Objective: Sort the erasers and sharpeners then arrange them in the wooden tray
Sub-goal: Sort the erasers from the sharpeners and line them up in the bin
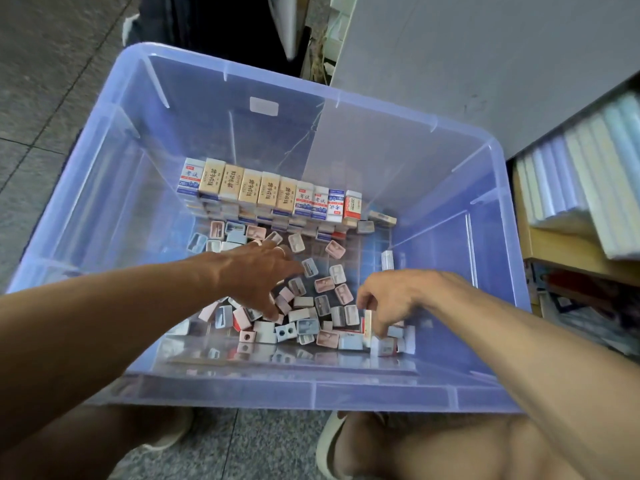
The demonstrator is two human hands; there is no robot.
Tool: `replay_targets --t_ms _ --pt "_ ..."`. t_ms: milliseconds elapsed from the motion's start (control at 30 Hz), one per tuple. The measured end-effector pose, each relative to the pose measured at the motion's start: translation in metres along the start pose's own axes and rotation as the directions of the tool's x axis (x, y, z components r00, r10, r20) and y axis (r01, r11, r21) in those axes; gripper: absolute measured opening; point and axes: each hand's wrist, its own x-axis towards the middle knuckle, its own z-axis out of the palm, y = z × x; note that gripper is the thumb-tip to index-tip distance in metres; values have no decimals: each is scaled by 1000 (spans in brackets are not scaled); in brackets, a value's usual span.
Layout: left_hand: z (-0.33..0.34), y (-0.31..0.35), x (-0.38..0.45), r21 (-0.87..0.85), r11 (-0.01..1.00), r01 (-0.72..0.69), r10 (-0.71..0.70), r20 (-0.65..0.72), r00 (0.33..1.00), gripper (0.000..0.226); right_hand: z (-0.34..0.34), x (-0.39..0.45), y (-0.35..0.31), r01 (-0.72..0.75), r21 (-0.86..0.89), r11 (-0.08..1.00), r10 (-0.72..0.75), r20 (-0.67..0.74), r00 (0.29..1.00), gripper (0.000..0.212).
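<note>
A translucent blue plastic bin point(311, 396) sits on the floor in front of me. Boxed erasers point(266, 190) stand in stacked rows along its far wall. Several small pink, blue and white sharpeners point(325, 284) lie loose across the bottom. My left hand point(263, 275) reaches into the bin with fingers spread, the thumb and fingertips touching the loose sharpeners. My right hand point(391, 299) is lower right in the bin, its fingers curled down and pinching a thin beige-and-red eraser point(367, 327) that stands on edge among the sharpeners.
A shelf with stacks of pale notebooks point(588, 168) is close on the right. A grey panel point(485, 64) rises behind the bin. Grey tiled floor point(52, 81) lies to the left. My knees and a sandal point(329, 445) are just under the bin's near rim.
</note>
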Motion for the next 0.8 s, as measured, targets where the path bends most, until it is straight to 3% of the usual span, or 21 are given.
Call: replay_targets --t_ms 167,300,500,667,800 --pt "1 3 0 -42 999 -8 12 98 995 99 3 5 -4 78 -251 965 -47 126 991 83" --pt "4 5 1 -123 992 24 -4 160 987 106 15 9 -3 107 -444 890 -103 33 994 85" --pt "3 2 -1 -300 952 59 -6 175 985 95 18 6 -9 176 -422 889 -175 43 984 67" --pt "5 -4 0 -393 915 93 -18 188 982 90 12 3 -12 142 -301 943 -156 -23 988 58" --pt "4 -10 -3 -417 902 112 -31 196 980 89 4 -1 -9 139 -142 980 -150 -72 986 33"
